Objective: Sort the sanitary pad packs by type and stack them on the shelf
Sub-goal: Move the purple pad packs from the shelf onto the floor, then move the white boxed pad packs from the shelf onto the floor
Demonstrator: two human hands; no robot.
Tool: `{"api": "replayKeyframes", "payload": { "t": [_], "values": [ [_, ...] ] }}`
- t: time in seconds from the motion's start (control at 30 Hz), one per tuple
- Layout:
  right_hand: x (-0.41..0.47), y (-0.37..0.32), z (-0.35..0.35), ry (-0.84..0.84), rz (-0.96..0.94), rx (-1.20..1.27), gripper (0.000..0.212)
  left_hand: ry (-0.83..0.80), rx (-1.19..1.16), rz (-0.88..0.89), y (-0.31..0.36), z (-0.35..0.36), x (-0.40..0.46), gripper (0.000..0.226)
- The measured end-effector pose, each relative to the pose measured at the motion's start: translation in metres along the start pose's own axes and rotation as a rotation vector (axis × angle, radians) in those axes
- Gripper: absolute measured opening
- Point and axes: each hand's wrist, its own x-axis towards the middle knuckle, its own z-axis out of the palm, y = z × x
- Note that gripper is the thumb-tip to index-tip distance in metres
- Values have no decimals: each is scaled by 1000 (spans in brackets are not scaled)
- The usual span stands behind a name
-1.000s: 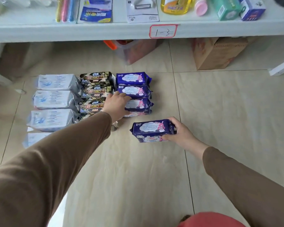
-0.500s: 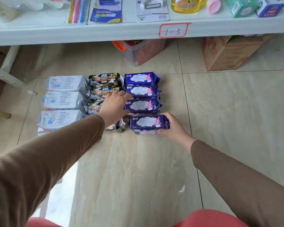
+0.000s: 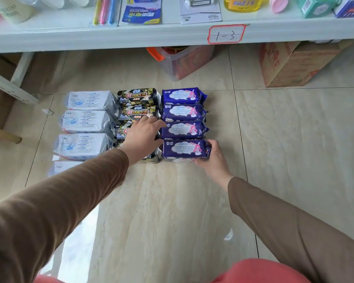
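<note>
Four purple pad packs [image 3: 183,123] in a column at 12 o'clock; my right hand [image 3: 214,158] grips the nearest purple pack [image 3: 185,149]. Left hand [image 3: 144,135] rests spread wide, empty, on the black packs [image 3: 138,105] at 11 o'clock.

Glossy beige tile floor [image 3: 294,150]; white shelf [image 3: 110,37] above.

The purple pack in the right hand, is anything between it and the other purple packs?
Nothing visible. The purple pack held by the right hand already sits against the nearest of the purple packs in the row. The left hand rests beside it on the black packs, not in the way.
</note>
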Motion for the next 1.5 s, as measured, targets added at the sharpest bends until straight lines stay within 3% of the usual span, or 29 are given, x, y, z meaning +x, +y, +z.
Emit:
{"api": "replayKeyframes", "payload": {
  "t": [0.1,0.3,0.47,0.67,0.83,1.03,1.33,1.5],
  "values": [
    [-12,6,-12,-10,104,-56,79,-33,-41,-11,5,-3,-9,51],
    [-85,-28,-70,-7,297,-111,64,-169,-133,-69,29,-52,-58,44],
    [-152,-114,-139,-61,311,-175,51,-268,-143,-89,57,-141,-106,44],
    [-211,-253,-242,-84,277,-166,42,-293,-162,-112,110,-300,-135,45],
    [-240,-386,-358,-50,171,-131,37,-218,-194,-117,178,-464,-124,44],
    [-243,-501,-476,9,-10,-141,35,-68,-244,-76,245,-603,-86,45],
    [-175,-593,-562,62,-200,-175,36,166,-295,10,267,-708,-2,41],
    [-122,-629,-595,127,-205,-171,31,179,-306,13,261,-746,61,43]
  ]
}}
